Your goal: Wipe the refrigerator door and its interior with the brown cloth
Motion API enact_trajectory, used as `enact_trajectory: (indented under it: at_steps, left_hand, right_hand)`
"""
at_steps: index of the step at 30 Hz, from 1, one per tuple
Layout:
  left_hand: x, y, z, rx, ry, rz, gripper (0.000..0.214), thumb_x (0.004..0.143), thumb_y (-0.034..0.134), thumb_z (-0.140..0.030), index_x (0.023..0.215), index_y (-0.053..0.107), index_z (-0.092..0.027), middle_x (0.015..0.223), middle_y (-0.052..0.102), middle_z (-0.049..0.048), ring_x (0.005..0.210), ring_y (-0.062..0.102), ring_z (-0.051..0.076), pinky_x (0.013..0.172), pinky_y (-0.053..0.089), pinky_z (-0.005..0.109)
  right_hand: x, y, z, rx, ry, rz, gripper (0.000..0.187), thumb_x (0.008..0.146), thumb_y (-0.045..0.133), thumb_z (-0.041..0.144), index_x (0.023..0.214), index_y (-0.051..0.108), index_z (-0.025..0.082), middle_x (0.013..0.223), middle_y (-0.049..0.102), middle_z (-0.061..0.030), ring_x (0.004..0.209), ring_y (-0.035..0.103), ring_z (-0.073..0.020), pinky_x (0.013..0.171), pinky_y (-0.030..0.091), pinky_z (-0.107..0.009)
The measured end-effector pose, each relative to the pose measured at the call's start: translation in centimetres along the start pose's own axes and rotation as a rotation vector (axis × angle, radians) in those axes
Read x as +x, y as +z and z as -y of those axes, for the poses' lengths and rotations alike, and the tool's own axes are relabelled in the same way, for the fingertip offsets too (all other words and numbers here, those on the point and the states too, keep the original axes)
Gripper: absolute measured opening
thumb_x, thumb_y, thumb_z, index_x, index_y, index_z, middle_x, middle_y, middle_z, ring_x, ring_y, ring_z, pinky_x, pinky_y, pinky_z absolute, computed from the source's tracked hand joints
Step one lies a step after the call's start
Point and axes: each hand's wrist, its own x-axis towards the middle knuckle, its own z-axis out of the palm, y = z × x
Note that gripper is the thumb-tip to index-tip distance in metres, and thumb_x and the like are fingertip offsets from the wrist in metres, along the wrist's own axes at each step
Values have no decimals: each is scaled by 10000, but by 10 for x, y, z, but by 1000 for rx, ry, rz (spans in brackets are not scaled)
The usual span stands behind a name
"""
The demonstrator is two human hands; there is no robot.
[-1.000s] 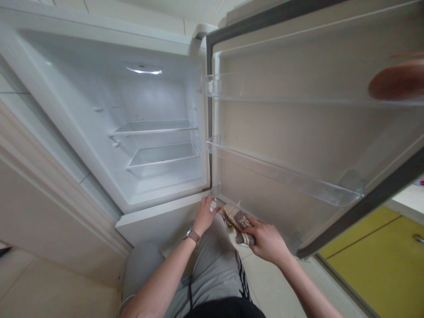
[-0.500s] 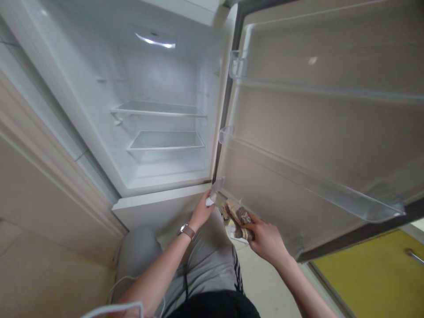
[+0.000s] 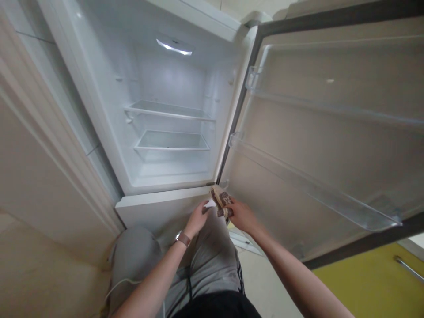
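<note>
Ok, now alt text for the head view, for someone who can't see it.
The right hand grips a crumpled brown-and-cream patterned item, perhaps cloth, near the bottom hinge corner of a pale, open fridge door; the left hand is close by, a small white object beside it. Inside the white fridge, a lamp glows above two translucent shelves.

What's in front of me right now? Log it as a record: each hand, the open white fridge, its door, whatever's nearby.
Right hand: grips a crumpled brown-and-cream cloth-like bundle
Left hand: at a small white object, grip unclear
Left wrist: brown-strapped watch
White fridge: lit inside, two flat white-edged shelves
Door: swung open, transparent plastic racks
Nearby: yellow cabinet, metal bar handle
</note>
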Motion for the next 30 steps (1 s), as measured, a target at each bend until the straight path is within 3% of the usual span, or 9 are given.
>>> enact_trajectory:
  at_steps: [4, 8, 11, 14, 16, 20, 24, 27, 30]
  left_hand:
    - [-8, -8, -1, 1, 25, 3, 404, 883, 625, -145, 1280, 682, -193, 1310, 731, 127, 1193, 709, 277, 1111, 514, 480]
    - [-1, -12, -10, 29, 52, -62, 361, 856, 610, -115, 1202, 687, -186, 1247, 743, 123, 1101, 725, 269, 1033, 554, 476]
    - [6, -13, -13, 31, 78, -152, 333, 855, 586, -99, 1171, 661, -176, 1197, 738, 123, 1071, 719, 250, 1005, 559, 449]
    - [7, -14, -15, 20, 106, -275, 294, 867, 544, -100, 1141, 607, -186, 1179, 708, 106, 1042, 708, 228, 993, 551, 434]
    - [5, -16, -18, 16, 110, -346, 260, 864, 526, -102, 1102, 573, -197, 1132, 688, 87, 1030, 698, 224, 967, 552, 418]
    - [0, -29, -26, 54, 138, -397, 244, 853, 509, -104, 1068, 549, -212, 1075, 653, 64, 1032, 684, 226, 894, 557, 377]
    - [-1, -43, -35, 66, 148, -444, 244, 844, 519, -103, 1058, 556, -216, 1096, 654, 66, 1043, 688, 224, 865, 562, 354]
    - [0, -48, -40, 69, 152, -485, 273, 837, 514, -90, 1072, 565, -220, 1113, 665, 71, 1062, 679, 226, 901, 563, 367]
    - [1, -49, -43, 85, 192, -480, 269, 837, 505, -88, 1055, 579, -226, 1088, 672, 65, 1073, 668, 224, 965, 552, 389]
  right_hand:
    - [11, -8, -8, 143, -5, -91, 321, 929, 575, 222, 1145, 807, 267, 1229, 755, -34, 1087, 704, -238, 922, 531, -295]
    - [27, -30, -12, 202, 0, -328, 364, 920, 586, 201, 1220, 784, 255, 1414, 676, -35, 1191, 675, -254, 984, 538, -329]
    - [43, -50, -2, 35, -138, -393, 414, 929, 570, 169, 1295, 750, 244, 1571, 546, -45, 1258, 629, -256, 1061, 494, -351]
    - [63, -56, 18, -271, -266, -268, 427, 980, 493, 164, 1340, 707, 249, 1640, 459, -50, 1311, 568, -278, 1087, 455, -403]
    - [80, -50, 31, -418, -272, -121, 414, 1002, 448, 162, 1338, 687, 206, 1601, 500, -96, 1314, 559, -280, 1077, 448, -418]
    - [118, -32, 52, -474, -249, 51, 343, 988, 525, 241, 1246, 726, 137, 1334, 694, -173, 1238, 626, -281, 1090, 435, -449]
    - [151, -20, 76, -519, -221, 205, 365, 927, 648, 368, 1150, 769, 106, 1194, 749, -207, 1134, 691, -314, 1033, 484, -492]
    - [156, -10, 94, -558, -237, 304, 391, 836, 756, 348, 1148, 773, 113, 1207, 753, -197, 1135, 697, -321, 989, 518, -463]
    - [140, 3, 103, -591, -276, 346, 367, 808, 789, 311, 1127, 778, 128, 1208, 757, -185, 1169, 685, -337, 1023, 494, -490]
